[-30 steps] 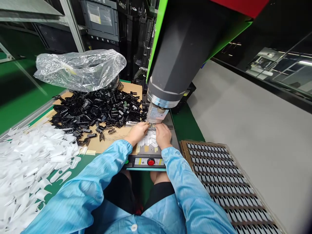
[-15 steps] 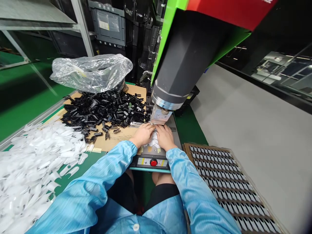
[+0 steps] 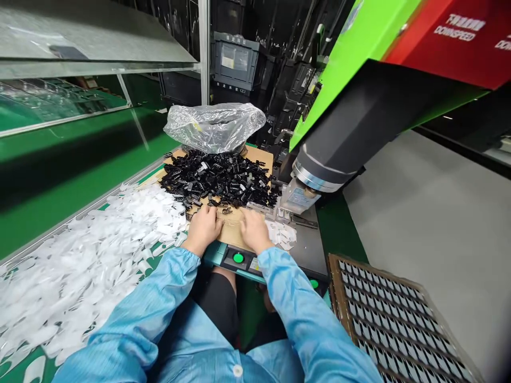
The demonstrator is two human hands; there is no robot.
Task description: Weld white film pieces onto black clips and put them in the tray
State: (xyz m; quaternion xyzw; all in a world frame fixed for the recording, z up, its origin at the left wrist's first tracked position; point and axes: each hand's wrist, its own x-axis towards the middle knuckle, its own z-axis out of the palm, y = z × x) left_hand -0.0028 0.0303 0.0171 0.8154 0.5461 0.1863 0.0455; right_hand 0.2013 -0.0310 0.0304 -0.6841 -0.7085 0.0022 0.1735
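Just beyond hands (image 3: 203,227), black parts (image 3: 219,178) heaped; clear bag (image 3: 215,127) behind

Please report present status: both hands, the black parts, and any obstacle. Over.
Left hand at near edge of black parts; right hand over cardboard. Whether either grips anything, cannot tell. Plastic bag beyond the parts, apart from both hands.

One black-part pile (image 3: 221,178), two white-piece piles (image 3: 104,266), two green buttons (image 3: 238,257), one tray (image 3: 338,287).
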